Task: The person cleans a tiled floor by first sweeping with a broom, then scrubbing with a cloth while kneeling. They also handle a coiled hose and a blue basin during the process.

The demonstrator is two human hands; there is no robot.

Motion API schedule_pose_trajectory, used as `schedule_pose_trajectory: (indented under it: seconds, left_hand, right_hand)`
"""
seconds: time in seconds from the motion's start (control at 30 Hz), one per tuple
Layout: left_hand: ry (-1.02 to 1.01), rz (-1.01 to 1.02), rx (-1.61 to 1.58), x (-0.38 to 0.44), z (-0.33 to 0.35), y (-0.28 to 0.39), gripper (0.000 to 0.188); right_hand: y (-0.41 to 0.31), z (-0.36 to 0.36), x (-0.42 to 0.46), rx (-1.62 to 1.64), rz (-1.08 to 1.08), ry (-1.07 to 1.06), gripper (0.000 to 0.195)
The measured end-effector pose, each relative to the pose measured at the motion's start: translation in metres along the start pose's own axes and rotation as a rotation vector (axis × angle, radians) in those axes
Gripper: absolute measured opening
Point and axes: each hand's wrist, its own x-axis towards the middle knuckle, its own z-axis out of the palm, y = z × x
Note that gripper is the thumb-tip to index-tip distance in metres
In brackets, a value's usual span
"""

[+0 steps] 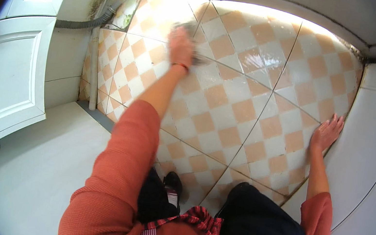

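My left hand (181, 44) is blurred by motion over the checkered tile floor (242, 111), at the upper left of the picture. A dark greyish cloth or pad (197, 60), also blurred, shows beneath and beside that hand, which presses on it; its exact kind cannot be told. On the wrist is a thin red band. At the right, my right hand (327, 132) rests with spread fingers on the floor's edge, against the white tiled wall (373, 135). It holds nothing. The floor has a wet sheen near the upper middle.
White cabinet doors (11, 71) stand at the left. A grey corrugated hose (92, 24) and a pale pipe (94, 73) run beside them. A raised white ledge (293, 12) crosses the far side. My feet and knees are close at the bottom.
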Motion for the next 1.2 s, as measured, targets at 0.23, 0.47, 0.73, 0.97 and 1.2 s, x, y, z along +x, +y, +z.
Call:
schedule_pose_trajectory:
  seconds: [0.23,0.47,0.73,0.97,1.2]
  left_hand:
    - [-0.381,0.155,-0.826,-0.018,-0.023,0.165,0.044]
    - [-0.302,0.683,-0.626,-0.029,-0.042,0.33,0.042]
    - [-0.269,-0.335,-0.213,0.011,0.001,-0.034,0.036]
    - [-0.416,-0.219,-0.458,-0.072,-0.05,0.091,0.049]
    - [-1.219,-0.702,-2.021,-0.054,-0.146,0.235,0.051]
  right_hand:
    - [0.004,-0.007,0.004,-0.031,0.033,-0.018,0.042]
    - [0.003,-0.005,0.001,-0.05,-0.042,-0.029,0.045]
    - [0.005,0.0,0.002,-0.025,-0.106,0.044,0.045]
    - [-0.084,0.009,-0.026,0.534,-0.178,-0.184,0.054]
    - [-0.121,-0.031,-0.024,1.013,0.237,-0.497,0.033]
